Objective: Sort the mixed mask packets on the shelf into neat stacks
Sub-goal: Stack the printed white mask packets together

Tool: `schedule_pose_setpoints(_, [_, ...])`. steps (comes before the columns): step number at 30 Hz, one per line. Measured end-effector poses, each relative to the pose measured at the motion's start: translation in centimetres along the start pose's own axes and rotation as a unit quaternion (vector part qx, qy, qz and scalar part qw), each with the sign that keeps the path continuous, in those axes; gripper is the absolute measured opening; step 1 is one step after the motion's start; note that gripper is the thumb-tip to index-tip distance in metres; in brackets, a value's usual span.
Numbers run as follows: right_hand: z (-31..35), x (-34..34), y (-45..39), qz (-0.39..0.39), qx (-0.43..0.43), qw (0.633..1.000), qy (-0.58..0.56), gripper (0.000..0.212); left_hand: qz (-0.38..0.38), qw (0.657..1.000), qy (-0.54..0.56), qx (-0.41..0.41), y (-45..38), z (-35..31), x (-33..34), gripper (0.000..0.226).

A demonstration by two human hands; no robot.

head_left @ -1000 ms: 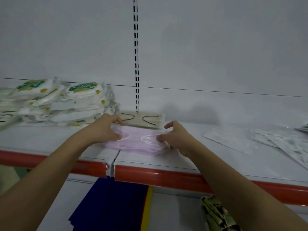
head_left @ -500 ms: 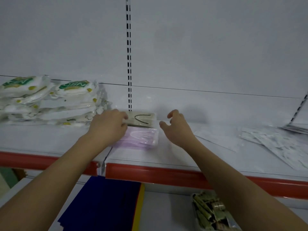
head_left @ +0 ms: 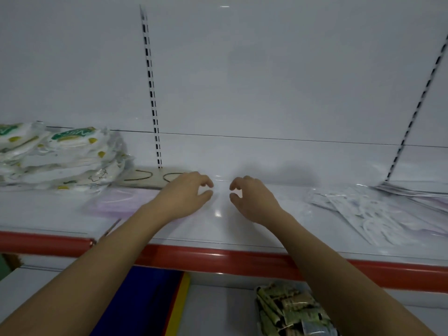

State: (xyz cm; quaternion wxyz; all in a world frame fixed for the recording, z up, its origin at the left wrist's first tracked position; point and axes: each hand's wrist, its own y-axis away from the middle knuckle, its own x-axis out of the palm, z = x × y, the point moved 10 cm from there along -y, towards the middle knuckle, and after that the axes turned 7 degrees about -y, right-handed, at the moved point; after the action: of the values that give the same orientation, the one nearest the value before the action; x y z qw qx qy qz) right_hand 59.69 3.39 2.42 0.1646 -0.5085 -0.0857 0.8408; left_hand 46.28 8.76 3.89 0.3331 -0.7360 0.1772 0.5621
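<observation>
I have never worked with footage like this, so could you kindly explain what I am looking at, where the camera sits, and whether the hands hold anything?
There is no machine here: a person sorts mask packets with bare hands. The single camera is worn on the head, looking forward and down at a white shelf with a red front edge. The left hand and right hand hang over a bare part of the shelf, fingers loosely curled, holding nothing. To the left lie a pink packet, a beige packet behind it, and a stack of white packets with green print. To the right, loose white packets lie unsorted. Below, a lower shelf holds other goods.
</observation>
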Motion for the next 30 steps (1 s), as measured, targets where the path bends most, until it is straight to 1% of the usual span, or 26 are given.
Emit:
schedule_pose_setpoints(2, [-2.4, 0.3, 0.3, 0.046, 0.029, 0.996, 0.076, 0.038, 0.006, 0.999, 0.041, 0.019, -0.8, -3.5, 2.1, 0.037])
schedule_pose_setpoints(5, [-6.4, 0.3, 1.7, 0.119, 0.065, 0.981, 0.138, 0.036, 0.052, 0.996, 0.071, 0.018, -2.0, -7.5, 6.0, 0.049])
schedule_pose_setpoints(7, [-8.4, -0.9, 2.4, 0.129, 0.067, 0.977, 0.153, 0.037, 0.095, 0.993, 0.062, 0.028, -2.8, -9.9, 8.4, 0.043])
schedule_pose_setpoints(9, [-10.5, -2.6, 3.1, 0.129, 0.075, 0.976, 0.160, 0.039, 0.118, 0.990, 0.065, 0.036, -3.3, -12.1, 9.4, 0.037])
schedule_pose_setpoints(13, [-14.8, -6.0, 4.5, 0.127, 0.109, 0.971, 0.168, 0.039, 0.127, 0.986, 0.089, 0.059, -3.5, -15.7, 9.4, 0.048])
schedule_pose_setpoints(18, [-18.2, -8.7, 5.8, 0.117, 0.132, 0.968, 0.180, 0.035, 0.111, 0.986, 0.109, 0.061, -4.3, -19.6, 9.5, 0.050])
schedule_pose_setpoints(22, [-21.1, -10.7, 7.1, 0.099, 0.134, 0.969, 0.185, 0.036, 0.144, 0.980, 0.124, 0.064, -4.6, -23.4, 11.0, 0.050])
schedule_pose_setpoints(25, [-23.5, -12.3, 7.9, 0.090, 0.164, 0.965, 0.185, 0.039, 0.154, 0.980, 0.107, 0.069, -4.7, -25.3, 11.8, 0.049])
schedule_pose_setpoints(28, [-23.7, -13.2, 8.3, 0.076, 0.179, 0.957, 0.216, 0.036, 0.143, 0.977, 0.147, 0.058, -4.6, -25.4, 11.0, 0.046])
schedule_pose_setpoints(30, [-21.1, -13.4, 7.5, 0.024, 0.138, 0.969, 0.204, 0.030, 0.102, 0.979, 0.171, 0.036, -4.3, -23.4, 9.1, 0.040])
